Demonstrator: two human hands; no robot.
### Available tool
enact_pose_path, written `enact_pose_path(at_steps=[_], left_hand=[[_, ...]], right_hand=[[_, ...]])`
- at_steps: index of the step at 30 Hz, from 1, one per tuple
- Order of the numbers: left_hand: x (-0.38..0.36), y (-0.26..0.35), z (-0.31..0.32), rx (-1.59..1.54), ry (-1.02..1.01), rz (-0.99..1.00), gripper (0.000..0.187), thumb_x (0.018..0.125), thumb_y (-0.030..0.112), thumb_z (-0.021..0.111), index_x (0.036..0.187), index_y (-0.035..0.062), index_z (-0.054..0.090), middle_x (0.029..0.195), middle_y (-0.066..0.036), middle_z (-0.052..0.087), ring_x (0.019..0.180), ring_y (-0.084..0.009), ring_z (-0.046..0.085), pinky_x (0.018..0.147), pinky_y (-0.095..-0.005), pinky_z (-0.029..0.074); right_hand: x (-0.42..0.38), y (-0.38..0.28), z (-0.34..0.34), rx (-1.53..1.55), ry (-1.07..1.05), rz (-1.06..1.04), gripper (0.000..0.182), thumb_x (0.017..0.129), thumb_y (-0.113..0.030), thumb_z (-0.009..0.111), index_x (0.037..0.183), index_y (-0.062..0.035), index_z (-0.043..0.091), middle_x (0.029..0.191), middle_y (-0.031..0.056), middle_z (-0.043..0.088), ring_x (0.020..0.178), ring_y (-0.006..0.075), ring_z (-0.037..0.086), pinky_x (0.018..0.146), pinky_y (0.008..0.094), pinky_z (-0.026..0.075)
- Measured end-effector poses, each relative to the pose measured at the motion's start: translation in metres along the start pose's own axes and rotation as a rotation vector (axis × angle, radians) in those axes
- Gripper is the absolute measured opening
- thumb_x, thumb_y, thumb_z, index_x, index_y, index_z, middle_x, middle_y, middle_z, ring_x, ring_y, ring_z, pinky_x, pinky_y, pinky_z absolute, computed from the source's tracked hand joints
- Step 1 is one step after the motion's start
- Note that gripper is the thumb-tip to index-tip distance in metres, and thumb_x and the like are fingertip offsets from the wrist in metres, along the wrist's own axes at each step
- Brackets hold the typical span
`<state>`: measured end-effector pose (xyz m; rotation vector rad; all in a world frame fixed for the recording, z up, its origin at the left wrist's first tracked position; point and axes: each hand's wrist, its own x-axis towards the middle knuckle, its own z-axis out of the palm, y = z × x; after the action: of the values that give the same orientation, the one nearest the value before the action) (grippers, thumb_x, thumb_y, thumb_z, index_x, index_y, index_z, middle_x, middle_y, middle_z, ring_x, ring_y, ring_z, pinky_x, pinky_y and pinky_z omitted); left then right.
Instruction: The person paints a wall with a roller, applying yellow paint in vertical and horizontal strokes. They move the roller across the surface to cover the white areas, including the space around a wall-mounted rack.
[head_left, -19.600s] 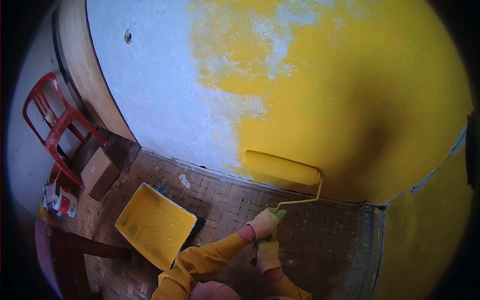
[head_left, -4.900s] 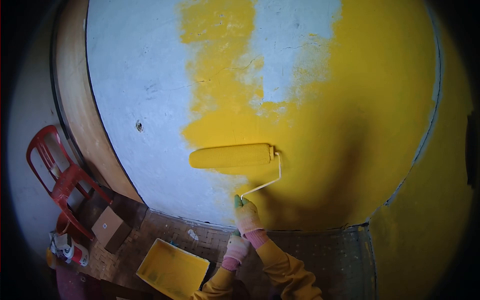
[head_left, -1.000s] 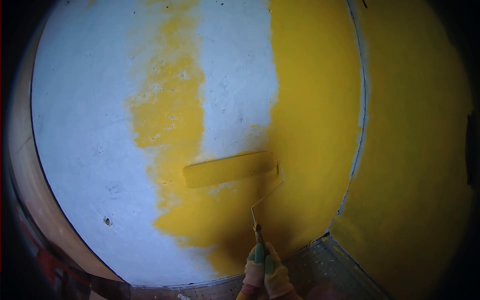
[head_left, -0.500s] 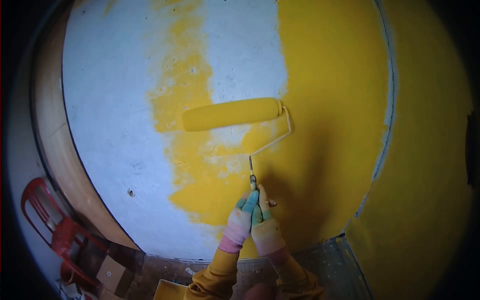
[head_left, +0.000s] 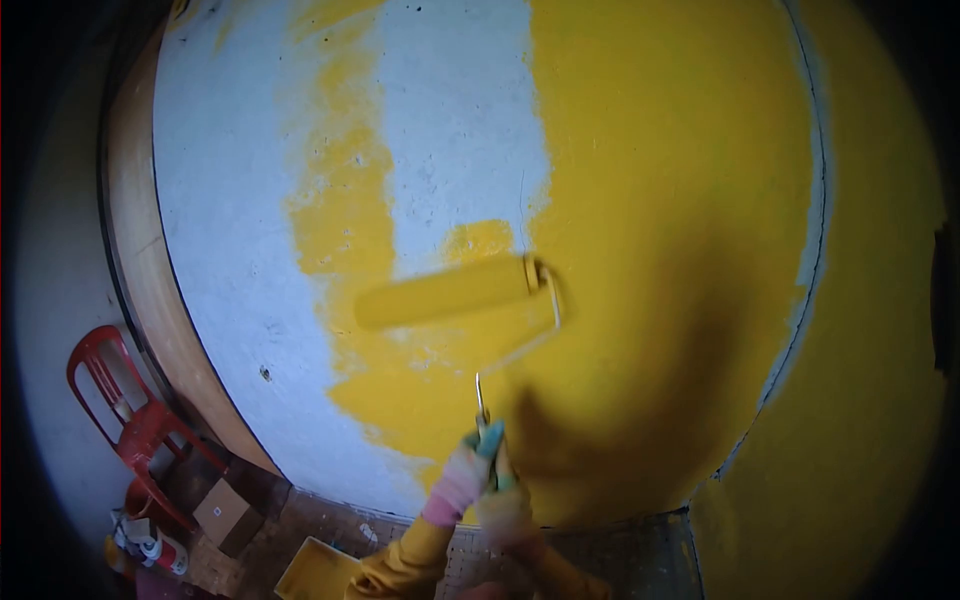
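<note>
A paint roller, its sleeve coated in yellow, lies slightly tilted against the wall. From its right end the bent wire frame runs down to the handle. Both hands are closed around that handle, in gloves that are pale with green fingers and pink cuffs. My left hand is on the left side of the grip, and my right hand, blurred by motion, is against it on the right. Yellow paint covers the wall's right part and a patchy band in the middle; the rest is pale blue-white.
At the lower left stand a red plastic chair and a cardboard box. A paint tray with yellow paint sits on the floor below my left arm. A wood-coloured panel borders the wall; a yellow wall meets it at the right.
Both hands and the roller have moved down the wall. A fresh yellow patch shows above the roller on the pale strip. The view has shifted a little.
</note>
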<state>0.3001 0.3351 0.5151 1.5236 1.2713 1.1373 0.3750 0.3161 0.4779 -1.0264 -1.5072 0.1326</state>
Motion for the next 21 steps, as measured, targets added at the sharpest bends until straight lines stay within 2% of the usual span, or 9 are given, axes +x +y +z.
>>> enact_pose_path(at_steps=[4, 6, 8, 9, 11, 12, 14, 19, 21], left_hand=[[-0.009, 0.038, -0.005, 0.006, 0.025, -0.029, 0.048, 0.080, 0.043, 0.049, 0.084, -0.0051, 0.052, 0.065, -0.007, 0.052, 0.062, -0.0119, 0.048, 0.056, -0.0257, 0.041], [-0.015, -0.021, 0.001, -0.010, -0.015, 0.026, 0.050, 0.080, 0.044, 0.048, 0.085, -0.0056, 0.052, 0.066, -0.009, 0.054, 0.065, -0.0138, 0.050, 0.059, -0.0270, 0.042], [-0.031, -0.062, 0.012, 0.230, 0.001, -0.056, 0.051, 0.080, 0.049, 0.043, 0.086, -0.0008, 0.054, 0.073, -0.021, 0.056, 0.072, -0.0313, 0.055, 0.066, -0.0355, 0.042], [-0.034, -0.081, 0.013, 0.232, -0.004, -0.053, 0.051, 0.080, 0.049, 0.043, 0.086, -0.0008, 0.054, 0.073, -0.021, 0.056, 0.072, -0.0313, 0.055, 0.066, -0.0355, 0.042], [-0.037, -0.107, 0.012, 0.647, -0.137, 0.316, 0.044, 0.083, 0.039, 0.042, 0.102, 0.0005, 0.049, 0.085, -0.024, 0.054, 0.079, -0.0349, 0.054, 0.070, -0.0380, 0.043], [-0.037, -0.088, 0.010, 0.646, -0.149, 0.316, 0.044, 0.083, 0.039, 0.042, 0.102, 0.0005, 0.049, 0.085, -0.024, 0.054, 0.079, -0.0349, 0.054, 0.070, -0.0380, 0.043], [-0.027, -0.019, 0.001, 0.448, -0.154, -0.064, 0.039, 0.083, 0.027, 0.042, 0.115, 0.0041, 0.041, 0.090, -0.023, 0.052, 0.078, -0.0354, 0.054, 0.071, -0.0388, 0.043], [0.013, 0.031, -0.018, 0.550, -0.167, 0.444, 0.038, 0.084, 0.024, 0.041, 0.119, 0.0091, 0.037, 0.086, -0.021, 0.052, 0.075, -0.0359, 0.054, 0.066, -0.0384, 0.044], [0.012, 0.016, -0.015, 0.442, -0.170, 0.246, 0.038, 0.084, 0.023, 0.041, 0.119, 0.0115, 0.037, 0.087, -0.021, 0.051, 0.076, -0.0361, 0.054, 0.066, -0.0385, 0.044]], right_hand=[[-0.018, -0.014, -0.004, 0.157, -0.038, 0.166, 0.048, 0.076, -0.006, 0.048, 0.121, -0.0056, 0.034, 0.103, 0.0182, 0.052, 0.071, 0.0311, 0.056, 0.063, 0.0332, 0.045], [-0.044, -0.009, 0.003, 0.223, -0.085, 0.309, 0.052, 0.077, -0.007, 0.049, 0.125, -0.0100, 0.030, 0.103, 0.0180, 0.051, 0.078, 0.0309, 0.056, 0.068, 0.0329, 0.045], [-0.087, 0.017, 0.023, 0.638, -0.077, 0.519, 0.050, 0.079, -0.013, 0.050, 0.124, -0.0097, 0.031, 0.098, 0.0190, 0.053, 0.085, 0.0263, 0.055, 0.073, 0.0309, 0.042], [-0.084, 0.015, 0.022, 0.637, -0.070, 0.518, 0.050, 0.079, -0.013, 0.050, 0.124, -0.0097, 0.031, 0.098, 0.0190, 0.053, 0.085, 0.0263, 0.055, 0.073, 0.0309, 0.042], [-0.067, -0.004, 0.007, 0.531, -0.108, 0.547, 0.046, 0.081, -0.012, 0.048, 0.124, -0.0080, 0.031, 0.097, 0.0118, 0.052, 0.086, 0.0199, 0.051, 0.074, 0.0281, 0.041], [-0.058, -0.016, -0.001, 0.478, -0.127, 0.565, 0.044, 0.082, -0.011, 0.046, 0.123, -0.0072, 0.031, 0.097, 0.0081, 0.051, 0.086, 0.0167, 0.050, 0.075, 0.0267, 0.041], [-0.053, -0.032, -0.009, 0.373, -0.170, 0.607, 0.040, 0.084, -0.010, 0.044, 0.122, -0.0055, 0.032, 0.097, 0.0009, 0.050, 0.087, 0.0104, 0.046, 0.076, 0.0239, 0.039], [-0.050, -0.012, 0.010, 0.367, -0.108, 0.593, 0.039, 0.084, -0.010, 0.044, 0.121, -0.0048, 0.033, 0.097, 0.0024, 0.050, 0.088, 0.0103, 0.047, 0.077, 0.0242, 0.039], [-0.042, -0.001, 0.021, 0.378, -0.077, 0.566, 0.039, 0.084, -0.010, 0.044, 0.121, -0.0045, 0.034, 0.098, 0.0031, 0.051, 0.089, 0.0103, 0.047, 0.077, 0.0244, 0.039]])
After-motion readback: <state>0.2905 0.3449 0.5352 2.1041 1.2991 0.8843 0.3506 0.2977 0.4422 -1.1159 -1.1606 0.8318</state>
